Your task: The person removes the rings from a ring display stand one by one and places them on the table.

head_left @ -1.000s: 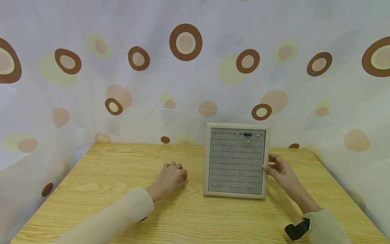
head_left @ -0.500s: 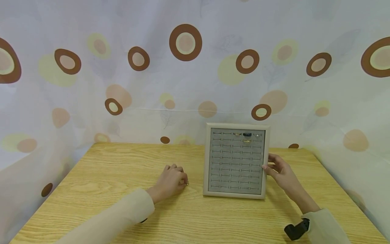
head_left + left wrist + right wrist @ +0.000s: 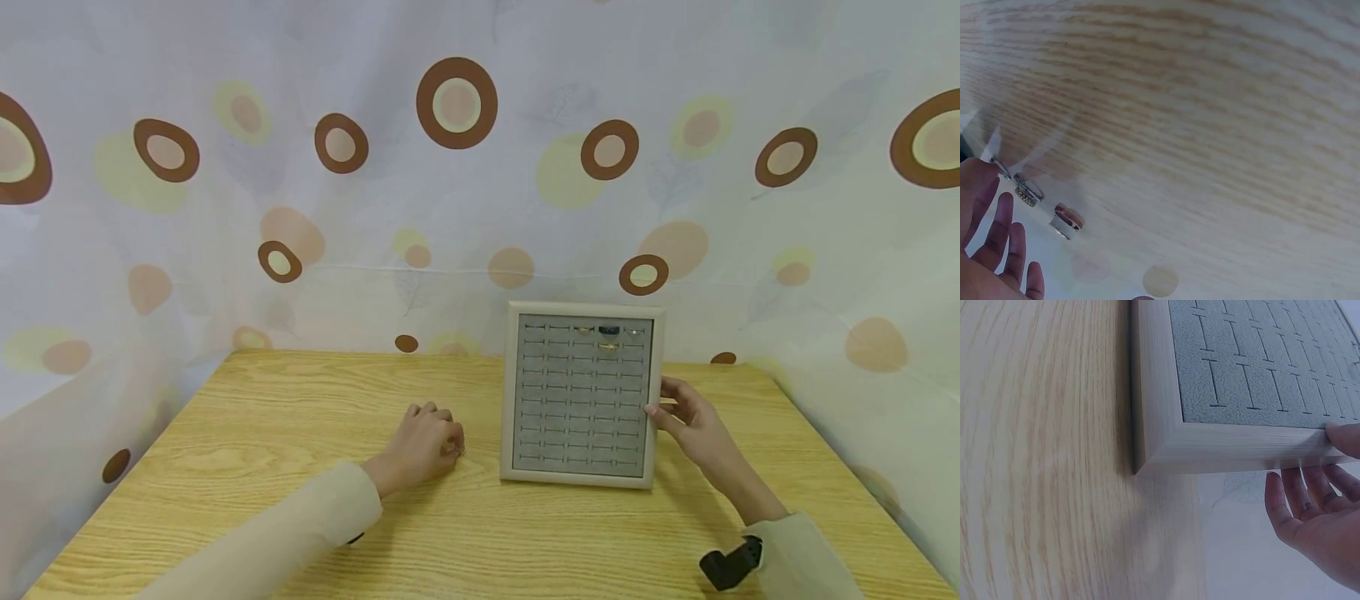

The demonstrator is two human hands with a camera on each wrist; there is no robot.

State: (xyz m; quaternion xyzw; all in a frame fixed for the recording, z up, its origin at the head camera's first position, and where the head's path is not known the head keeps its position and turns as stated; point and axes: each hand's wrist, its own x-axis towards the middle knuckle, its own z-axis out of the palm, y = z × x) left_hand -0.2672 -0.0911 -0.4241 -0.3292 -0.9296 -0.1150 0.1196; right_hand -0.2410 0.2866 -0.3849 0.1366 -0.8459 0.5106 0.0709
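While the right hand (image 3: 693, 433) gripped the ring board (image 3: 582, 396) standing on the worktop (image 3: 450, 533), the left hand (image 3: 420, 442) pinched a ring (image 3: 1001, 168) near two other rings (image 3: 1026, 191), so this looked like the picking-up step, and that ring likely needed lifting to an empty slot (image 3: 583, 358) next.

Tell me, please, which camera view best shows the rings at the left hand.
The left wrist view: the rings appear close up there. The head view shows only a small glint by the left hand; the right wrist view shows none of them.
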